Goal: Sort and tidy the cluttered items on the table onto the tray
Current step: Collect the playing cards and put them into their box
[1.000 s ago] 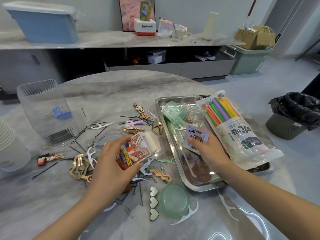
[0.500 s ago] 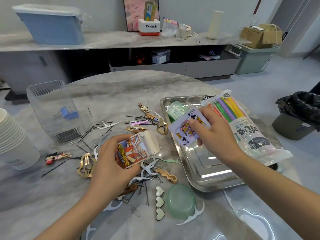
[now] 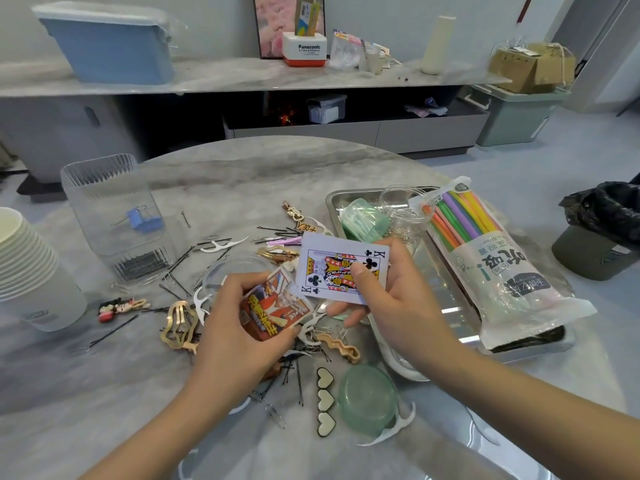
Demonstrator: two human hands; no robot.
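Note:
My left hand (image 3: 239,327) grips a red playing-card box (image 3: 275,308) with its flap open, just above the clutter. My right hand (image 3: 391,299) pinches a stack of playing cards (image 3: 341,268), king of clubs on top, right beside the box's open end. The steel tray (image 3: 446,296) lies to the right. It holds a green jar (image 3: 363,220) on its side, a clear jar (image 3: 403,211) and a bag of coloured straws (image 3: 502,261). Bobby pins (image 3: 180,261), hair clips (image 3: 178,323), floss picks (image 3: 221,244) and a green lid (image 3: 367,400) are scattered over the table.
A clear bin (image 3: 114,216) with a blue binder clip and bobby pins stands at the left, beside a stack of paper cups (image 3: 27,265). Three heart clips (image 3: 325,400) lie near the front. A black-lined waste bin (image 3: 602,230) sits off the table to the right.
My right hand lifted the cards out of the tray and carried them left to the box's open end. My left hand kept its hold on the box.

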